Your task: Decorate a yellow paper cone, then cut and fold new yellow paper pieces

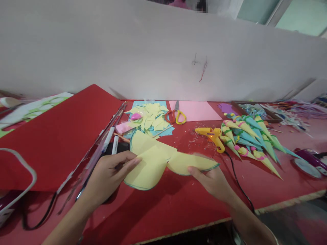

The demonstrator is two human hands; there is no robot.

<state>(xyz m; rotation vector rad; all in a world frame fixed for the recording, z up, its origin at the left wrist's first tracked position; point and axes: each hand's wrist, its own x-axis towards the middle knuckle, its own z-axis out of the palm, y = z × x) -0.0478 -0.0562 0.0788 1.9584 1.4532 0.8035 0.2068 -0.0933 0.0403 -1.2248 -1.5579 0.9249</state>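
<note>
My left hand (113,172) pinches the left part of a yellow paper piece (150,166) between thumb and fingers, above the red table. Its rounded edges carry a dark teal line. On the right, my right hand (211,175) grips a second yellow lobe (187,161), thumb on top and fingers mostly hidden beneath. The two parts meet near the middle; whether they are one sheet or two separate pieces I cannot tell. Just behind lies a heap of yellow paper scraps (152,115) on blue paper. Scissors (176,114) with red and yellow handles rest beside the heap.
A yellow hot glue gun (212,136) lies right of centre, its black cord (237,183) running towards the front edge. Several yellow and blue paper cones (251,134) are piled farther right. Red card (63,136), markers (108,137) and a dark phone-like object (120,147) occupy the left.
</note>
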